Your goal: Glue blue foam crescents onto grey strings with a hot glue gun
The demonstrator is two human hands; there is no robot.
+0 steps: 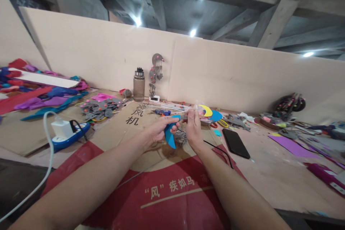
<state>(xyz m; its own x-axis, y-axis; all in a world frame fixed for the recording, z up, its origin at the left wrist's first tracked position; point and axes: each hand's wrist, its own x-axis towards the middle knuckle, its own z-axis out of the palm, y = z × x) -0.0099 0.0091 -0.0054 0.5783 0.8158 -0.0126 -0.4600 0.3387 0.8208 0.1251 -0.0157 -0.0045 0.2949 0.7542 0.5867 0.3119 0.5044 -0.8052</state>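
Observation:
My left hand (161, 129) is closed on a blue crescent-shaped piece (169, 137), thin like felt or foam sheet, with its pointed end hanging down. Right beside it, my right hand (193, 127) has its fingers pinched together near the top of the blue piece. What sits between those fingers is too small to make out. Past the right fingertips show a yellow crescent (206, 110) and another blue piece (215, 116); whether they are held or lying there I cannot tell. Beneath both hands is a tangle of grey strands (180, 138).
Cardboard with red print (172, 201) covers the table front. A black phone (235, 143) lies right, a bottle (139, 85) stands at the back. A power strip (71, 136) with a white cable is left. Grey crescent ornaments (101, 107) and coloured scraps (40, 95) lie around.

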